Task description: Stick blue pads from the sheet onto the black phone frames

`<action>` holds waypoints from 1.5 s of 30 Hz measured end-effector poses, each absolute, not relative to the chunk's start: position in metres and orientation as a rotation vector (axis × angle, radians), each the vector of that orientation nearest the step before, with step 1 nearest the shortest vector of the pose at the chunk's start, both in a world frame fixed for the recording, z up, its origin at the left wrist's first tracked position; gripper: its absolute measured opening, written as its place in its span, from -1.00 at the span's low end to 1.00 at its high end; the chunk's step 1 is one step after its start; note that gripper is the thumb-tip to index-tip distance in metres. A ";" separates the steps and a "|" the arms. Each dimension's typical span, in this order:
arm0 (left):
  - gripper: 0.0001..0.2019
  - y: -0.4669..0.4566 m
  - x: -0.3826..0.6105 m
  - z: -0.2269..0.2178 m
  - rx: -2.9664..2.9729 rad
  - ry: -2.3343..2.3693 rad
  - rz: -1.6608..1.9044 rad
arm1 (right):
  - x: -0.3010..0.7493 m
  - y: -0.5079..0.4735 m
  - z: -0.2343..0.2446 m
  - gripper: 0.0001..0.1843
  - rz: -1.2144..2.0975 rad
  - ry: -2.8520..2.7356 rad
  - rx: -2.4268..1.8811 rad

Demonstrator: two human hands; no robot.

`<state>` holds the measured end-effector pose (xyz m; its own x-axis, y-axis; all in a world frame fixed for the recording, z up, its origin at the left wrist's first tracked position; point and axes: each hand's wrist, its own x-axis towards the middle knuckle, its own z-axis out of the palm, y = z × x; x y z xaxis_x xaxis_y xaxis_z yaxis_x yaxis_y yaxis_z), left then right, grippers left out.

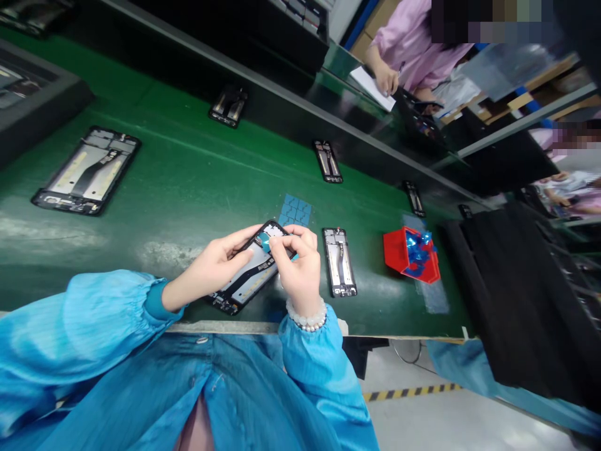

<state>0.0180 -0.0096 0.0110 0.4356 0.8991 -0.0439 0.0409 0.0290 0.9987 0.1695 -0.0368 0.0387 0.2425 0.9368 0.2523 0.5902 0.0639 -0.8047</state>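
Note:
A phone frame (253,269), an open mid-assembly body with a black flex cable along it, is tilted above the near edge of the green bench. My left hand (220,266) is closed round its left side. Over the upper end, my right hand (298,263) has its fingers pinched at a small blue film piece (265,242) lying against the frame; its fingertips partly cover that end. Just beyond my hands lies a sheet of blue film stickers (295,211). To the right of them another phone frame (340,262) lies flat on the bench.
A red bin (410,255) of crumpled blue film stands at right. More phone frames lie at left (87,170) and along the bench's far side (228,105). A dark foam tray (47,100) borders the left. Across the divider, a person in pink (408,44) holds a pen over paper.

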 end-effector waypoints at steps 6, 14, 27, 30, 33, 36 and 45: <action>-0.49 -0.011 0.018 0.011 1.361 0.899 0.834 | 0.171 -0.037 0.039 -0.80 0.459 -1.492 -1.617; -0.55 -0.011 0.020 0.014 1.339 0.876 0.861 | 0.173 -0.038 0.040 -0.80 0.441 -1.523 -1.609; -0.79 -0.007 0.027 0.026 1.493 1.098 0.856 | 0.171 -0.039 0.042 -0.80 0.419 -1.597 -1.607; -0.80 -0.008 0.027 0.025 1.476 1.110 0.863 | 0.170 -0.039 0.044 -0.81 0.414 -1.622 -1.606; -0.79 -0.010 0.027 0.023 1.456 1.108 0.867 | 0.169 -0.039 0.047 -0.82 0.438 -1.638 -1.587; -0.79 -0.011 0.027 0.021 1.439 1.102 0.869 | 0.169 -0.040 0.048 -0.83 0.448 -1.664 -1.565; -0.79 -0.011 0.027 0.019 1.412 1.064 0.902 | 0.169 -0.040 0.047 -0.81 0.320 -1.806 -1.526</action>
